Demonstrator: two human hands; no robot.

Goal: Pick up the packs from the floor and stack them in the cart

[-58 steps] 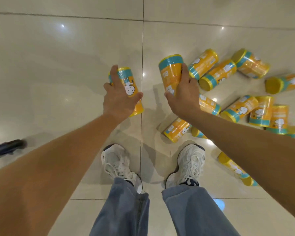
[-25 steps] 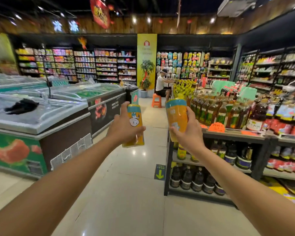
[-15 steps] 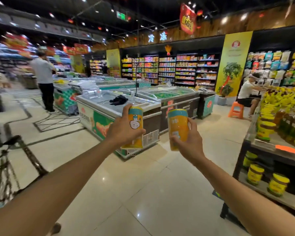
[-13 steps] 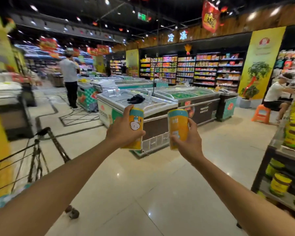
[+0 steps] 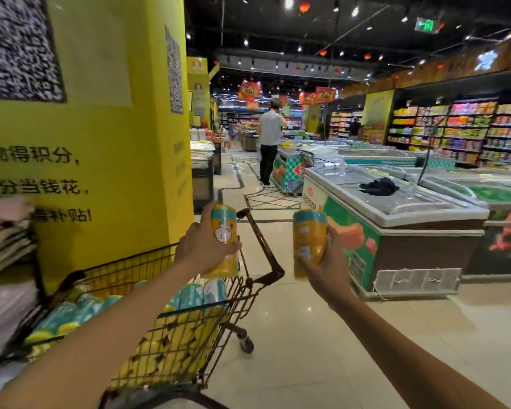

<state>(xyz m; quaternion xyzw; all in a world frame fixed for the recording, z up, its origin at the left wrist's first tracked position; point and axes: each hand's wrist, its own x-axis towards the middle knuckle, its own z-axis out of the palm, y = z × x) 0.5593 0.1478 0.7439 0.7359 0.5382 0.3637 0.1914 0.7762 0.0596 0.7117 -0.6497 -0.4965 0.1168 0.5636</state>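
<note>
Two packs (image 5: 223, 231) (image 5: 309, 231) upright in hands (image 5: 201, 249) (image 5: 328, 270), teal ends up, near cart (image 5: 261, 243)

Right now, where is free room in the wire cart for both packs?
Brown wire cart: crowded with yellow-teal cylindrical packs; room only atop them, below the left hand. Bare tiled floor lies between cart and green freezer.

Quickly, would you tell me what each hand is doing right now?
Left hand: grips a yellow pack, upright.
Right hand: grips a second yellow pack, upright.
</note>
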